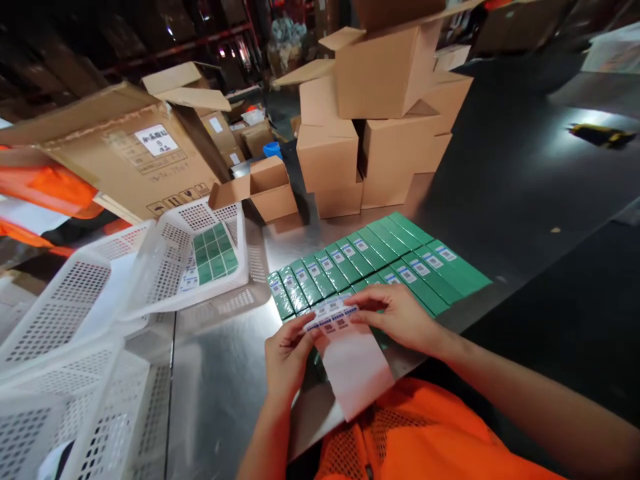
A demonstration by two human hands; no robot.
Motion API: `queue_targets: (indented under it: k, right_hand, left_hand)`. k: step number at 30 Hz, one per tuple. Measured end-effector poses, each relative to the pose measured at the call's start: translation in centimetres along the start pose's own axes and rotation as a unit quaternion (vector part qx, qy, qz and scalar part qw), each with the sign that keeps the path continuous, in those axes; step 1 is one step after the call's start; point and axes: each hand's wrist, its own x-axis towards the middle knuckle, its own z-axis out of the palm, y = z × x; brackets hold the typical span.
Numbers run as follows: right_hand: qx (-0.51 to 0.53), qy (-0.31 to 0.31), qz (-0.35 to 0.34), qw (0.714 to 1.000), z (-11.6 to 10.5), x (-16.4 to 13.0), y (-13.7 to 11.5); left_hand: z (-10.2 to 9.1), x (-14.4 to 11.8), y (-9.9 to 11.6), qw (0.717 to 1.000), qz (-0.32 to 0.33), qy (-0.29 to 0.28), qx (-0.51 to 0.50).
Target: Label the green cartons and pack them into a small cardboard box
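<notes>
Head view. A long white paper sticker strip [350,357] carrying small printed labels at its upper end lies over the near edge of the bare metal counter [220,373]. Its long axis runs from upper left to lower right: the label-bearing end points away from the person toward the rows of boxes, and the blank tail hangs toward the orange mesh vest [415,433]. The left hand [287,357] pinches the strip's upper left edge between thumb and fingers; its grip is closed on the paper. The right hand [400,313] rests on the strip's upper right corner with fingertips pressed at the label row, its grip likewise closed on the strip.

Just beyond the hands, flat green rectangular cartons with white labels [370,263] lie side by side in two rows on the counter, their long axes running toward the upper right. To the left, a white perforated plastic basket [200,257] holds more green cartons; further white baskets [65,347] are stacked nearer. Behind stand small plain brown cardboard boxes in a pile [380,127] and a large open brown cardboard box with a white label [135,153].
</notes>
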Motion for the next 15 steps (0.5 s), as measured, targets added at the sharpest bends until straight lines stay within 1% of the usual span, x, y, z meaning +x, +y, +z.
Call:
queue_targets:
  k: [3,4,7,8,9,10,13,14,15]
  right_hand:
    - [-0.060,0.041,-0.065,0.995,-0.3,-0.6,0.3]
    - [-0.068,0.047,-0.075,0.994,-0.3,-0.8,0.3]
    - [-0.058,0.041,-0.062,0.996,-0.4,-1.3,0.5]
    - [-0.062,0.037,-0.068,0.995,-0.4,-1.4,0.6]
    - [-0.074,0.034,-0.091,0.993,-0.4,-1.5,0.6]
    - [-0.098,0.030,-0.130,0.986,-0.4,-1.6,0.6]
    - [-0.168,0.011,-0.281,0.945,-0.7,-1.9,0.3]
    - [-0.169,0.002,-0.311,0.935,-0.9,-1.8,0.1]
    - [-0.156,-0.004,-0.321,0.934,-1.3,-1.6,-0.1]
  left_hand:
    - [0.7,0.0,0.1,1.000,-0.017,-0.011,-0.005]
    - [0.9,-0.1,0.1,0.999,-0.026,-0.017,-0.011]
    - [1.3,0.0,0.2,0.996,-0.069,-0.037,-0.046]
    - [1.3,0.0,0.2,0.993,-0.084,-0.045,-0.064]
    - [1.2,0.1,0.2,0.990,-0.098,-0.053,-0.084]
    - [1.1,0.1,0.2,0.987,-0.110,-0.058,-0.103]
    - [0.6,0.5,0.1,0.979,-0.131,-0.060,-0.142]
    - [0.5,0.6,0.0,0.978,-0.133,-0.059,-0.148]
    - [0.4,0.7,-0.1,0.978,-0.132,-0.058,-0.154]
